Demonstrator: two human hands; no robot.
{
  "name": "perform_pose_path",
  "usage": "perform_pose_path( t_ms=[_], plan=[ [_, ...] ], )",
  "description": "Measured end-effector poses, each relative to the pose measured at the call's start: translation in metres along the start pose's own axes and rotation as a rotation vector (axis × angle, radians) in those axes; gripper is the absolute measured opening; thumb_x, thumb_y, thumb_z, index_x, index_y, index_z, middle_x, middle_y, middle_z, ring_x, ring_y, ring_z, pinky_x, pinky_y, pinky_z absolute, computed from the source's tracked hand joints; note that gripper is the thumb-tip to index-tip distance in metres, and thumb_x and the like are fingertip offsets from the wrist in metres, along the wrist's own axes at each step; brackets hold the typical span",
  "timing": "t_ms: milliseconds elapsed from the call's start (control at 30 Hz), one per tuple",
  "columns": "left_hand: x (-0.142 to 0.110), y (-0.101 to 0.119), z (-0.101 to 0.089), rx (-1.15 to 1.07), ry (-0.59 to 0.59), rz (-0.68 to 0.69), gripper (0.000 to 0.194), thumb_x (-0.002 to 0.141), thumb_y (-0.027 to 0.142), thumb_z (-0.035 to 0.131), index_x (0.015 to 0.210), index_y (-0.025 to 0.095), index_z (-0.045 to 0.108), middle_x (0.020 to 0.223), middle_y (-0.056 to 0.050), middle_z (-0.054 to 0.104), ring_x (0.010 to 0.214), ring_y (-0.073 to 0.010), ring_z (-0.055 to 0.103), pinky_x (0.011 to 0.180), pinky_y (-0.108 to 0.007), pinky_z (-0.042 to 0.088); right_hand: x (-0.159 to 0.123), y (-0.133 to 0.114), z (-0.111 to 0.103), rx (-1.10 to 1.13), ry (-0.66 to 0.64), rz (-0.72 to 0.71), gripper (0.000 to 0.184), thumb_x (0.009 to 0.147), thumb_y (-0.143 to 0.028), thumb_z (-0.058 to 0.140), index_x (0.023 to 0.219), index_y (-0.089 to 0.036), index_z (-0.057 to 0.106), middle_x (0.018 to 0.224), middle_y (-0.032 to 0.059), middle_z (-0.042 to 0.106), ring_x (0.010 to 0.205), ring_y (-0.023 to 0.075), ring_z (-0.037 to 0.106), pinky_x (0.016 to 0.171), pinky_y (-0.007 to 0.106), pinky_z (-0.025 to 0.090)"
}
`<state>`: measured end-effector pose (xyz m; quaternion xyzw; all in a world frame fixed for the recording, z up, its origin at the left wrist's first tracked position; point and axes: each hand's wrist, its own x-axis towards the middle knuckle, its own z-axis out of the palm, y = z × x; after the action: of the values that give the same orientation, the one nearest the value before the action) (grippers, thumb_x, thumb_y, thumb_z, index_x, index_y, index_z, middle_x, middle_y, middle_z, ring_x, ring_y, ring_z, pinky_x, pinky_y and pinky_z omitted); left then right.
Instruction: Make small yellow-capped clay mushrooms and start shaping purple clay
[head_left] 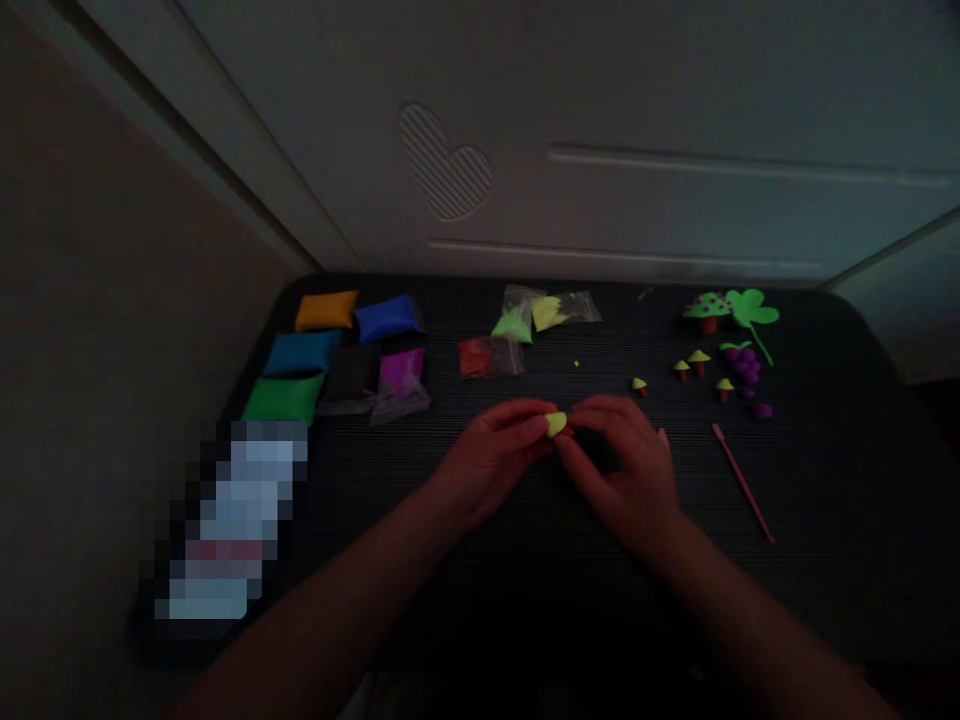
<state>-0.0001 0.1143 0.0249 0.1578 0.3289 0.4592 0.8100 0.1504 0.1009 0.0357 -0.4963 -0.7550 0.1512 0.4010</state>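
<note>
Just left of centre, my left hand (495,450) pinches a small yellow clay mushroom cap (556,424) between thumb and fingers. From the other side my right hand (626,455) closes its thumb and fingertips at the cap's right edge. A reddish bit shows there between the fingers; whether it is a stem or a fingertip I cannot tell. To the right stand small finished mushrooms with yellow caps and brown stems, the nearest a tilted clay mushroom (639,386). A tiny yellow clay crumb (576,364) lies beyond my hands.
Clay packets, including a blue packet (388,319), a red packet (475,357) and a yellow packet (547,313), lie behind and left. A phone-like blurred screen (232,530) is front left. Right are a spotted mushroom (707,308), a green clover (751,308), purple grapes (742,365) and a pink tool (742,482).
</note>
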Motion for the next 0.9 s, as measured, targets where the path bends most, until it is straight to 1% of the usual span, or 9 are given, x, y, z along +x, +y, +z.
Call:
perform_pose_path(
  t_ms=[133, 333, 567, 667, 767, 833, 900],
  plan=[
    [0.001, -0.001, 0.001, 0.042, 0.019, 0.028, 0.011, 0.065, 0.014, 0.072, 0.075, 0.017, 0.070, 0.078, 0.000, 0.068, 0.077, -0.0098, 0.061, 0.077, -0.024, 0.046, 0.001, -0.001, -0.001, 0.015, -0.002, 0.003, 0.011, 0.077, -0.021, 0.058, 0.088, -0.021, 0.060, 0.088, 0.0043, 0.062, 0.084, 0.0183, 0.058, 0.074, 0.036, 0.047],
    [0.001, -0.001, 0.001, 0.120, 0.026, 0.076, 0.013, 0.065, 0.014, 0.071, 0.077, 0.018, 0.071, 0.080, -0.001, 0.069, 0.078, -0.0109, 0.061, 0.081, -0.026, 0.043, 0.001, -0.002, -0.002, 0.026, -0.015, 0.020, 0.011, 0.077, -0.020, 0.058, 0.088, -0.021, 0.059, 0.088, 0.0046, 0.061, 0.085, 0.0182, 0.057, 0.075, 0.036, 0.046],
    [0.001, -0.001, 0.002, 0.188, 0.057, 0.135, 0.012, 0.063, 0.013, 0.072, 0.073, 0.020, 0.072, 0.079, 0.002, 0.069, 0.078, -0.0092, 0.061, 0.082, -0.024, 0.042, 0.001, -0.002, -0.001, 0.028, -0.027, 0.030, 0.011, 0.078, -0.019, 0.057, 0.089, -0.021, 0.058, 0.089, 0.0047, 0.061, 0.086, 0.0180, 0.057, 0.077, 0.035, 0.045],
    [0.001, -0.003, 0.001, 0.175, 0.054, 0.133, 0.011, 0.064, 0.013, 0.072, 0.073, 0.020, 0.071, 0.079, 0.002, 0.070, 0.077, -0.0093, 0.061, 0.082, -0.025, 0.042, 0.001, -0.003, -0.002, 0.028, -0.034, 0.033, 0.012, 0.078, -0.019, 0.057, 0.089, -0.020, 0.058, 0.089, 0.0047, 0.061, 0.087, 0.0178, 0.056, 0.078, 0.035, 0.044],
    [0.001, -0.003, 0.000, 0.143, 0.049, 0.112, 0.010, 0.067, 0.014, 0.070, 0.075, 0.018, 0.071, 0.078, 0.001, 0.069, 0.076, -0.0089, 0.060, 0.078, -0.024, 0.043, 0.002, -0.004, -0.005, 0.077, -0.050, 0.030, 0.014, 0.077, -0.017, 0.058, 0.091, -0.019, 0.058, 0.090, 0.0054, 0.061, 0.089, 0.0177, 0.056, 0.079, 0.035, 0.044],
    [0.002, -0.002, 0.000, 0.113, 0.047, 0.098, 0.008, 0.068, 0.015, 0.069, 0.076, 0.017, 0.070, 0.077, 0.001, 0.068, 0.075, -0.0087, 0.060, 0.077, -0.023, 0.043, 0.002, -0.003, -0.008, 0.142, -0.053, 0.056, 0.015, 0.078, -0.016, 0.057, 0.092, -0.019, 0.059, 0.092, 0.0054, 0.060, 0.091, 0.0173, 0.056, 0.081, 0.034, 0.044],
    [0.002, 0.000, -0.001, 0.081, 0.036, 0.076, 0.005, 0.069, 0.016, 0.068, 0.075, 0.015, 0.068, 0.076, 0.001, 0.067, 0.074, -0.0086, 0.060, 0.076, -0.023, 0.044, 0.002, -0.001, -0.011, 0.224, -0.056, 0.114, 0.014, 0.080, -0.015, 0.055, 0.093, -0.019, 0.059, 0.093, 0.0044, 0.060, 0.091, 0.0159, 0.056, 0.081, 0.033, 0.044]
  ],
)
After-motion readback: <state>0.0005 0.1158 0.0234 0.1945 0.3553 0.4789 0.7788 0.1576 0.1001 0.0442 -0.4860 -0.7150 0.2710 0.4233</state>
